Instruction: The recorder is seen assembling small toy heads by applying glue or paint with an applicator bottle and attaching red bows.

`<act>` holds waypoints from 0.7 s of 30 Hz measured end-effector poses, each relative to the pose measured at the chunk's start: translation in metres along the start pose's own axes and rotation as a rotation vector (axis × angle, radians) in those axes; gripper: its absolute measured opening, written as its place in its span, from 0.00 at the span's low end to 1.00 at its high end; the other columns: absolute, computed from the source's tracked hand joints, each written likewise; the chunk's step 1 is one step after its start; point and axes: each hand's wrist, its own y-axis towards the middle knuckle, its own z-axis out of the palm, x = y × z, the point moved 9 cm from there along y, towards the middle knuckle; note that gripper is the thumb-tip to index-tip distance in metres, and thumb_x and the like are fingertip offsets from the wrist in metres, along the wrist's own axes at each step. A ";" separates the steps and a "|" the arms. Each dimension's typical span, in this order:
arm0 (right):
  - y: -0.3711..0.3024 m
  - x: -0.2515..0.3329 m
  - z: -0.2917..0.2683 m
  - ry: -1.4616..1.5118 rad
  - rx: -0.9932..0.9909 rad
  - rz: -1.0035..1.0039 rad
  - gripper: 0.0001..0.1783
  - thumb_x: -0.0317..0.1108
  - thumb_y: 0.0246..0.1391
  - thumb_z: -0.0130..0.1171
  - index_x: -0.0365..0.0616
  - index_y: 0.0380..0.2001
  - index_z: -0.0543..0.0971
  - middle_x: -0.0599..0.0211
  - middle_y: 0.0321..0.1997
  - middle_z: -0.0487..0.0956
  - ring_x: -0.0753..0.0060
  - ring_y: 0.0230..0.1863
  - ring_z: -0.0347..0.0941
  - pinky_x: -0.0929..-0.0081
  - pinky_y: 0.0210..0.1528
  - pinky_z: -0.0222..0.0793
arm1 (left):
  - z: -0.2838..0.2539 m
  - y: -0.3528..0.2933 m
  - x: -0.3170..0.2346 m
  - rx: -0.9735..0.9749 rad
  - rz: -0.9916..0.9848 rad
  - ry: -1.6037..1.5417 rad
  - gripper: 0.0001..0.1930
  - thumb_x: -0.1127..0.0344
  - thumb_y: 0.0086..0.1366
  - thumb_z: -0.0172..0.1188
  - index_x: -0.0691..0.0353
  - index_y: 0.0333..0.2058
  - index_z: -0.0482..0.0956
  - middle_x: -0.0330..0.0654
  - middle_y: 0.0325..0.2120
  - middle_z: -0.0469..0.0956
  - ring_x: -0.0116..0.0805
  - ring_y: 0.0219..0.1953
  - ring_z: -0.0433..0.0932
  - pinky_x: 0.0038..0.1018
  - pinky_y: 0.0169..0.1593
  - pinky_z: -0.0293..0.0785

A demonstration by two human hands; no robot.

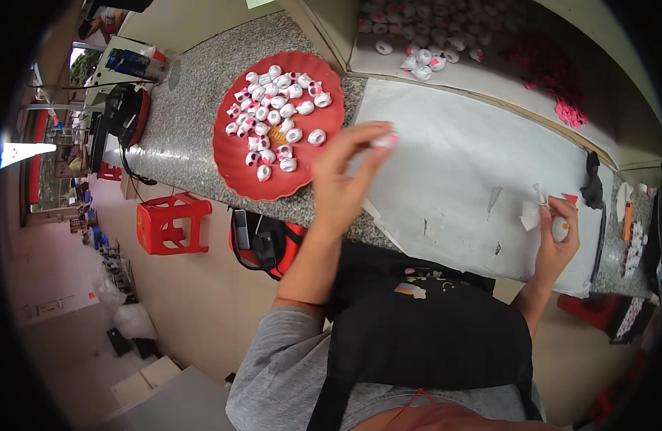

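Note:
My left hand (339, 176) is raised over the left edge of the white sheet (446, 165), just right of the red scalloped plate (227, 165). Its thumb and fingers pinch a small white-and-pink piece (385, 141), partly covered by the fingertips. Several small round white pieces (273, 100) lie on the plate, many with pink parts and dark openings. Over the sheet's right side, my right hand (559, 241) is closed around a white rounded object (560, 228) with a yellow spot, perhaps a small bottle. A white scrap (530, 215) shows beside its fingertips.
On the shelf behind the sheet are a heap of white pieces (424, 54) and a pile of pink pieces (569, 113). A black crumpled item (592, 179) and an orange tool (627, 221) lie at right. A red stool (174, 223) stands below the speckled counter (184, 122).

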 end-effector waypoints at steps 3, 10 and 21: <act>0.005 -0.014 0.004 -0.030 0.025 0.065 0.07 0.20 0.38 0.52 0.36 0.26 0.71 0.69 0.25 0.67 0.80 0.26 0.60 0.87 0.32 0.56 | -0.073 0.003 -0.005 -0.193 0.056 0.450 0.09 0.78 0.43 0.56 0.66 0.28 0.73 0.41 0.26 0.72 0.26 0.28 0.70 0.19 0.32 0.67; 0.000 -0.020 0.003 -0.124 0.064 0.055 0.08 0.22 0.41 0.50 0.37 0.29 0.70 0.68 0.29 0.69 0.79 0.31 0.61 0.85 0.39 0.55 | -0.046 0.005 -0.050 -0.095 0.443 0.744 0.14 0.77 0.41 0.59 0.64 0.31 0.73 0.42 0.28 0.70 0.32 0.28 0.70 0.21 0.28 0.66; -0.001 -0.020 0.001 -0.105 0.029 0.041 0.10 0.22 0.42 0.49 0.37 0.32 0.70 0.68 0.31 0.68 0.77 0.35 0.61 0.83 0.41 0.55 | -0.054 0.016 -0.028 -0.058 0.332 0.876 0.16 0.76 0.44 0.56 0.62 0.36 0.71 0.45 0.32 0.69 0.41 0.34 0.69 0.27 0.35 0.66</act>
